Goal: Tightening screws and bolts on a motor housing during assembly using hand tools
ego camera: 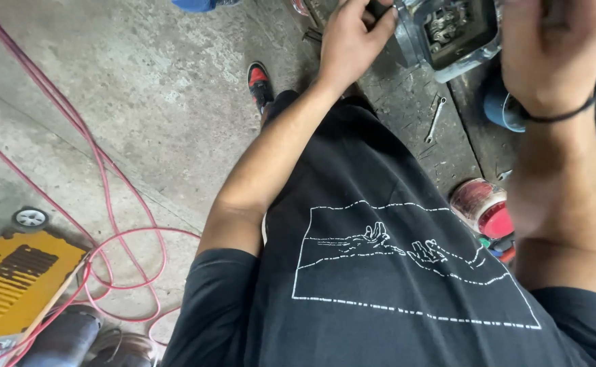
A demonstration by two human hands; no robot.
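My left hand (351, 42) reaches to the top of the view with its fingers curled round a dark part at the edge of a grey metal machine housing (447, 34) on a dirty workbench (407, 102). What exactly it grips is hidden by the fingers. My right hand (549, 51), blurred and seen from the back, hovers over the right side of the housing; a black band circles its wrist. Its fingers are out of sight. My black shirt with a white line drawing fills the lower middle.
A wrench (435, 119) lies on the bench. A clear tub with a red lid (485, 207) stands at the bench's near edge. A red hose (101, 197) loops over the concrete floor, beside a yellow machine (12, 285). My red and black shoe (260, 81) stands below.
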